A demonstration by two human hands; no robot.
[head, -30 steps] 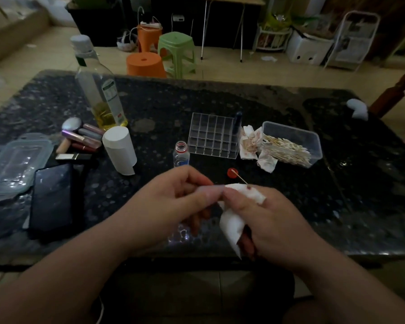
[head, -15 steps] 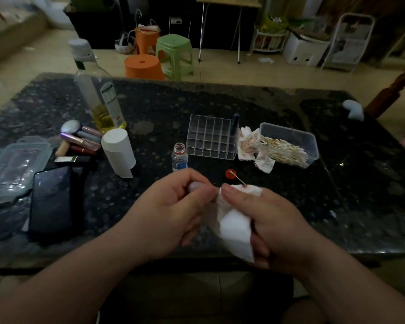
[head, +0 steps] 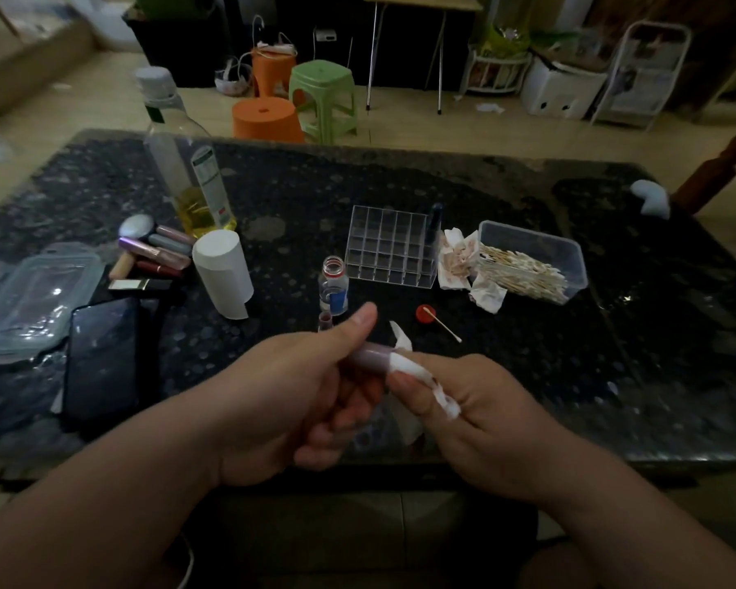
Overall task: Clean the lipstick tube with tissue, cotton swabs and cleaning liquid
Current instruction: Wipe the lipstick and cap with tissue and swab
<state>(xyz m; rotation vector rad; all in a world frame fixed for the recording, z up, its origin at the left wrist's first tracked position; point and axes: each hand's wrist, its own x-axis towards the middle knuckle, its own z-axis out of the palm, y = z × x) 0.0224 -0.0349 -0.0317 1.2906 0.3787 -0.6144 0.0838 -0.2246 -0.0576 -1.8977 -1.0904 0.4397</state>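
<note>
My left hand [head: 298, 393] grips a pale pink lipstick tube [head: 368, 358], thumb raised, over the table's front edge. My right hand [head: 481, 414] pinches a white tissue [head: 408, 367] wrapped around the tube's right end. A small open bottle of cleaning liquid [head: 333, 286] stands just behind my hands, its red cap [head: 423, 314] to the right with a used cotton swab [head: 446, 329] lying across it. A clear box of cotton swabs [head: 536, 261] sits at the right, stained tissues [head: 464, 265] beside it.
A clear lipstick organiser [head: 392, 246] stands mid-table. A tissue roll [head: 224, 274], several lipsticks [head: 154, 257], an oil bottle [head: 188, 163], a dark phone [head: 103, 354] and a plastic lid [head: 26, 299] crowd the left. Stools [head: 298, 99] stand beyond the dark stone table [head: 612, 354].
The tissue has slid toward the tube's right end, baring more of the pink tube. My left thumb has lifted off the tube and now points up.
</note>
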